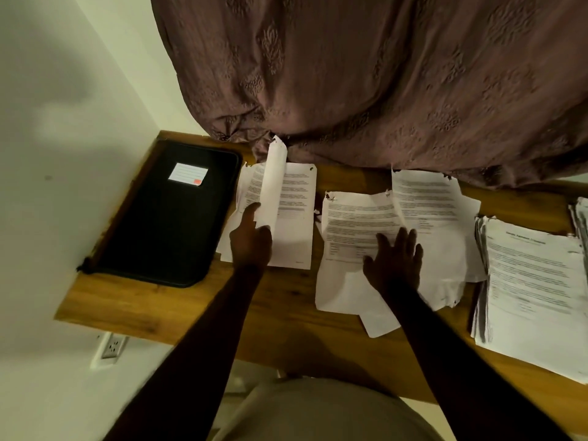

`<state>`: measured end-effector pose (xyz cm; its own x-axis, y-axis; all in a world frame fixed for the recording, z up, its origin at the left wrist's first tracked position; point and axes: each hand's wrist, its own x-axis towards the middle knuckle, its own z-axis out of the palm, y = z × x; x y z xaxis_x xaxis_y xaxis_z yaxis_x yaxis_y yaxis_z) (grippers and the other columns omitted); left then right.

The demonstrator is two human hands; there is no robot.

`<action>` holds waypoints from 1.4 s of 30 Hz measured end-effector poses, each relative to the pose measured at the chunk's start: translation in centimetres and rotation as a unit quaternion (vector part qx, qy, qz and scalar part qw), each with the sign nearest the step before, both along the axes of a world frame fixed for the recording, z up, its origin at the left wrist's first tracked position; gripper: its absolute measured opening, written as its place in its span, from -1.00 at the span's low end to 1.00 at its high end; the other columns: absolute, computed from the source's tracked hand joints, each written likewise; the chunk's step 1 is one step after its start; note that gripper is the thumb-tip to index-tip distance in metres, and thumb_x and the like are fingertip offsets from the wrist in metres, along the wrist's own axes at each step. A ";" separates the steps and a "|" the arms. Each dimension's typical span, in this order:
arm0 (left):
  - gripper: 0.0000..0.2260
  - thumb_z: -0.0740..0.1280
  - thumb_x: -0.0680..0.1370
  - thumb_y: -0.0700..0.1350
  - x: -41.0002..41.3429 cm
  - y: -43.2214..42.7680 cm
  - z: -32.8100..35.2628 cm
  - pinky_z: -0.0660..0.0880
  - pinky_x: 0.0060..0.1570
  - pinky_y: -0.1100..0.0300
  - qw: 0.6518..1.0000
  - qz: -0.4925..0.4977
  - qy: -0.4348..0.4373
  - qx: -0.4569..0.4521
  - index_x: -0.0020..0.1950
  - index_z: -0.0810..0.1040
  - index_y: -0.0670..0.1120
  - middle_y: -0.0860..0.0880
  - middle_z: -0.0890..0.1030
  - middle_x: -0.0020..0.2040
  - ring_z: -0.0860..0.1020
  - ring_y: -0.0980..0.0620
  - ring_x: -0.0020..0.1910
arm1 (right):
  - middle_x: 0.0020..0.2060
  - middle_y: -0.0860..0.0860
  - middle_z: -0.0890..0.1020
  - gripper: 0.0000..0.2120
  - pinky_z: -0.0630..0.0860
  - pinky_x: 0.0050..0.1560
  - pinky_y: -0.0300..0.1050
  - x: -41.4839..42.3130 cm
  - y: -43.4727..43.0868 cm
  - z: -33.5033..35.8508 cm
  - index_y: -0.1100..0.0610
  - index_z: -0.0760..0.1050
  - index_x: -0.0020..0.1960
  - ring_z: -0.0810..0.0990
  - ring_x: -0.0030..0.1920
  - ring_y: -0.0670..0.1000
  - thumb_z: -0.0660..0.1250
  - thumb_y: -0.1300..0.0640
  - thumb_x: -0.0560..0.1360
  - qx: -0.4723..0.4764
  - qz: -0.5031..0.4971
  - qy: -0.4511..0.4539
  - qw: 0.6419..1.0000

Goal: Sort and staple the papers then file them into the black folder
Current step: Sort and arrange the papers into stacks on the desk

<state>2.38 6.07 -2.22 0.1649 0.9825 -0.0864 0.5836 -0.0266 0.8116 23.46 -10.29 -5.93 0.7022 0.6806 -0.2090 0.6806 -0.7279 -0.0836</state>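
A black zipped folder with a white label lies closed at the table's left end. Right of it sits a small pile of printed papers. My left hand pinches one sheet of that pile and holds it lifted on edge. A second, looser spread of papers lies in the middle, and my right hand rests flat on it with fingers straight. A thick stack of papers lies at the right. No stapler is in view.
The wooden table stands against a white wall on the left. A brown patterned curtain hangs over the table's far edge, touching the papers. Another paper pile shows at the far right edge. A wall socket sits below the table.
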 end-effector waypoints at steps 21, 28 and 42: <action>-0.59 0.27 0.63 0.16 1.7 -3.0 0.3 0.52 0.29 0.03 0.948 -0.287 0.084 0.107 0.36 0.54 -0.06 -0.04 0.61 0.30 0.58 0.01 0.26 | -0.06 0.05 0.63 -0.75 0.50 -0.29 -0.13 -0.8 5.7 2.6 0.08 0.54 0.14 0.61 -0.04 0.12 0.35 0.26 0.48 0.245 -0.143 0.412 0.866; -0.40 0.21 0.65 0.16 -1.2 2.4 -3.5 0.36 0.41 -0.19 0.938 -0.209 0.270 0.054 0.61 0.15 -0.06 -0.20 0.21 0.60 0.30 -0.24 0.52 | 0.04 0.02 0.60 -0.66 0.58 -0.10 -0.04 -0.9 5.9 2.3 0.07 0.52 0.23 0.57 0.05 0.08 0.37 0.30 0.49 0.242 -0.146 0.411 0.866; -0.43 0.27 0.63 0.11 -3.1 0.6 -4.9 0.18 0.52 -0.09 0.945 -0.219 0.243 0.005 0.58 0.24 -0.07 -0.12 0.12 0.63 0.13 -0.16 0.60 | 0.14 0.01 0.58 -0.54 0.54 0.10 0.02 -0.5 5.0 0.6 0.09 0.53 0.32 0.50 0.14 0.04 0.38 0.39 0.47 0.261 -0.139 0.432 0.852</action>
